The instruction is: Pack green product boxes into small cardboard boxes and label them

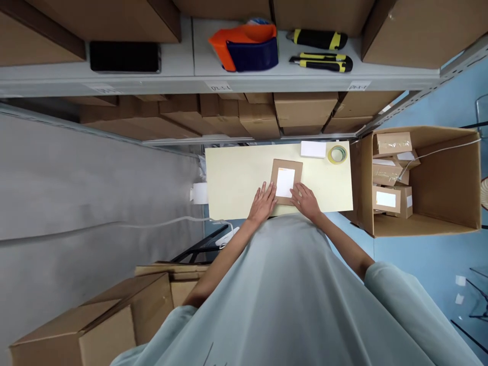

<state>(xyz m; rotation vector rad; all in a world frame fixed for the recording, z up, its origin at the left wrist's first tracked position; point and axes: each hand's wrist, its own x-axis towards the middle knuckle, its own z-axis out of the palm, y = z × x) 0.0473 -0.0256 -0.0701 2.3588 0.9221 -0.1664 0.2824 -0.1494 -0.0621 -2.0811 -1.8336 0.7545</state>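
Observation:
A small flat cardboard box (pixel 287 164) lies on the pale yellow table (pixel 236 178), with a white label (pixel 285 183) on its upper face. My left hand (pixel 263 202) rests at the box's left lower edge, fingers stretched out. On the other side, my right hand (pixel 306 200) touches the right lower part of the box near the label, its fingers slightly bent and apart. Neither hand is wrapped round anything. Behind the box are a white stack of labels (pixel 313 149) and a roll of tape (pixel 337 154).
A large open carton (pixel 446 188) with several small labelled boxes stands right of the table. The shelf (pixel 168 84) ahead bears a phone (pixel 125 56), an orange tape dispenser (pixel 246 47) and utility knives (pixel 320 39). A white cable (pixel 163 221) runs left; cartons (pixel 125 305) stand lower left.

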